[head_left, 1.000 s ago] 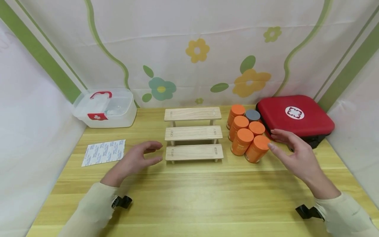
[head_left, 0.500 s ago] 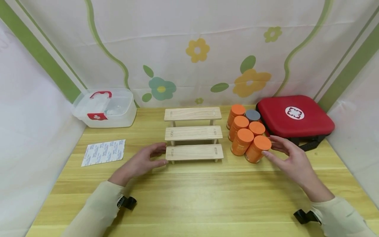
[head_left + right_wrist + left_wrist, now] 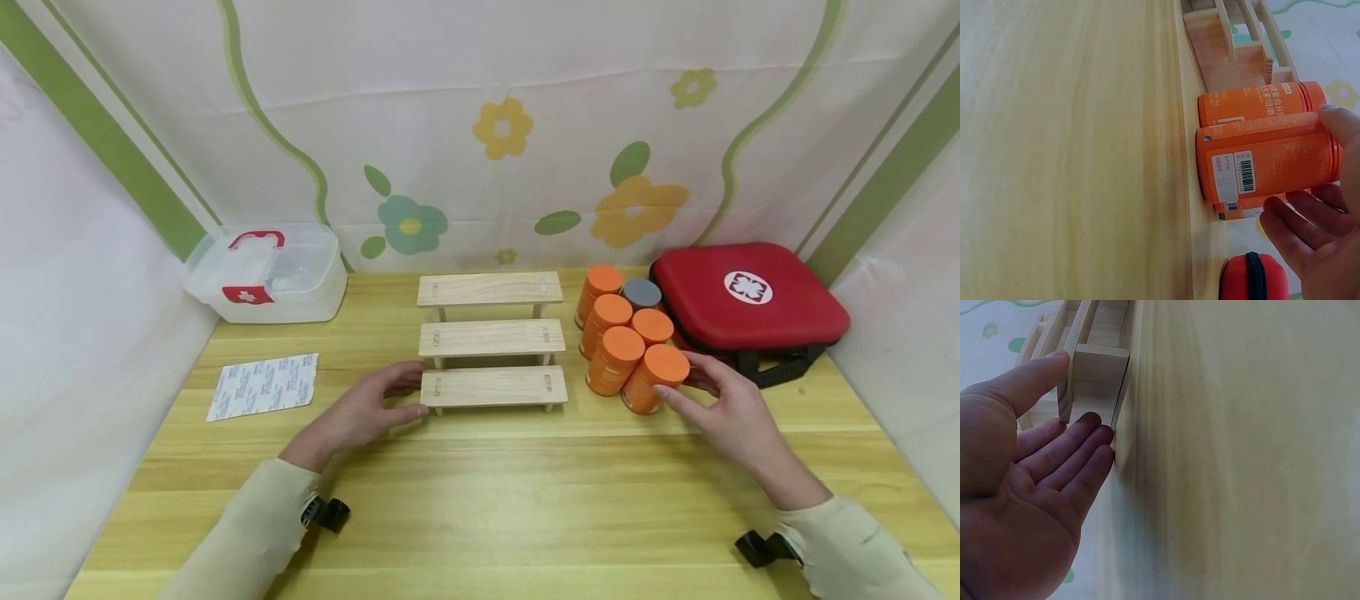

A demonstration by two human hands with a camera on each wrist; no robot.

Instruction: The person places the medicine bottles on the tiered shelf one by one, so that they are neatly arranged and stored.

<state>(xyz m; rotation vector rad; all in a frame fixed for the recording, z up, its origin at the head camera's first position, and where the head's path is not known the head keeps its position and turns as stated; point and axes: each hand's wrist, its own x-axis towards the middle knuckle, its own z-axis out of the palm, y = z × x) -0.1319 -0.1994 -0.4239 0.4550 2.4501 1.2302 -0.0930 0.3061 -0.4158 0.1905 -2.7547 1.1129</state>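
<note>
A three-tier wooden step rack (image 3: 491,337) stands in the middle of the table. At the left end of its lowest step is my left hand (image 3: 363,417). In the left wrist view that hand's thumb (image 3: 1041,372) meets the board's edge, while the other fingers extend loosely by the end panel. To the rack's right stands a cluster of orange vitamin bottles, one with a grey lid (image 3: 642,293). My right hand (image 3: 731,412) holds the nearest vitamin bottle (image 3: 1266,156), thumb at the lid and fingers on the far side. That bottle is upright on the table.
A red first-aid case (image 3: 750,296) lies behind the right hand, its black handle toward me. At the back left is a clear plastic first-aid box (image 3: 300,283) with red clasps. A printed white sheet (image 3: 262,387) lies in front of it. Patterned fabric (image 3: 495,50) encloses the table.
Both hands have moved inward: the left to the end of the lowest step, the right from beside the nearest bottle to around it. The bottles and rack stay in place.
</note>
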